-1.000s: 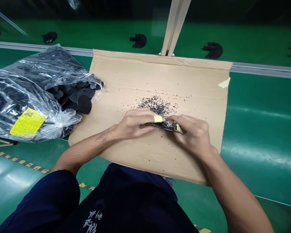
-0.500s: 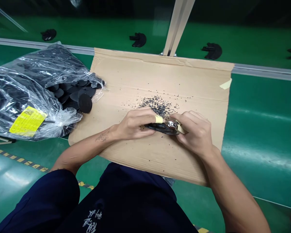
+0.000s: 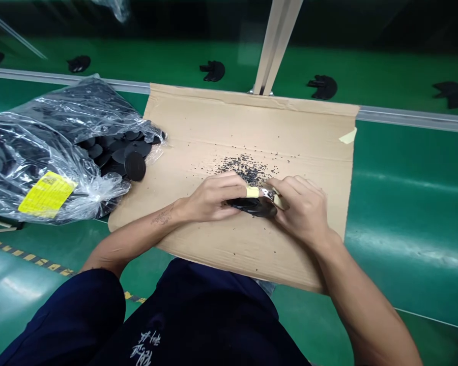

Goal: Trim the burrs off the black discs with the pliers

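My left hand (image 3: 219,195), with yellow tape round its thumb, grips a black disc-shaped plastic part (image 3: 257,207) over the cardboard. In my right hand (image 3: 303,206) is a pair of small cutting pliers (image 3: 268,193), its metal jaws at the upper edge of the part. The fingers hide most of the plier handles. Just beyond both hands lies a scatter of tiny black clippings (image 3: 246,168).
A cardboard sheet (image 3: 198,117) covers the green table (image 3: 408,203). At the left, a clear plastic bag (image 3: 41,132) with a yellow label spills black discs (image 3: 135,166). Behind stand a metal rail (image 3: 404,118) and upright post (image 3: 277,46), with several black parts (image 3: 323,87) beyond.
The black part has tilted, so more of its face shows. Both hands stay close together with the pliers against it. The whole view has shifted slightly.
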The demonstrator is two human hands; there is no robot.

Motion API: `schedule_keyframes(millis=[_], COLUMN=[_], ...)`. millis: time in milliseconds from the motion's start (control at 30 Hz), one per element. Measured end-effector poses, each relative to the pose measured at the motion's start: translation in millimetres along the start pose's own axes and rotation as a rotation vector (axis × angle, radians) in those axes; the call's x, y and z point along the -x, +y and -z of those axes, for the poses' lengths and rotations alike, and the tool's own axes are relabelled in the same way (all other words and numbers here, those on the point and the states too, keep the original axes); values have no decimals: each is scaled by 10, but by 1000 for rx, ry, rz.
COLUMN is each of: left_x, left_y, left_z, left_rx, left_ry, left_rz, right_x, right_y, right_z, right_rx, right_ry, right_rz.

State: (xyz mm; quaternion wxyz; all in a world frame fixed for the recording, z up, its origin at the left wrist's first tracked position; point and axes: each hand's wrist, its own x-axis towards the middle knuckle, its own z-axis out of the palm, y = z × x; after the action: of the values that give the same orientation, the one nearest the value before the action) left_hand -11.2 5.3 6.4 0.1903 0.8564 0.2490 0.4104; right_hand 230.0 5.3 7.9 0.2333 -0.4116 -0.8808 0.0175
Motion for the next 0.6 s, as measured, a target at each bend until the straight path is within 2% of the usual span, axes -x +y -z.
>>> schedule_keyframes(millis=[133, 233, 333, 467, 533, 600], left_x=[20, 13, -13, -71, -99, -127], left_y=[-24, -8, 14, -47, -131, -235], left_z=[-16, -16, -16, -4, 46, 159], left_rx=[-32, 36, 234, 540, 618, 629], left_ry=[10, 49, 116, 299, 343, 361], left_rz=[20, 74, 314, 659, 749, 774], right_x=[10, 8, -4, -20, -21, -18], right_y=[-9, -21, -13, 45, 78, 100], right_z=[-5, -5, 7, 24, 16, 3], right_rx=[19, -36, -89, -101, -100, -107], right_ry=[10, 8, 50, 127, 150, 163], right_rz=[-9, -48, -66, -31, -1, 23])
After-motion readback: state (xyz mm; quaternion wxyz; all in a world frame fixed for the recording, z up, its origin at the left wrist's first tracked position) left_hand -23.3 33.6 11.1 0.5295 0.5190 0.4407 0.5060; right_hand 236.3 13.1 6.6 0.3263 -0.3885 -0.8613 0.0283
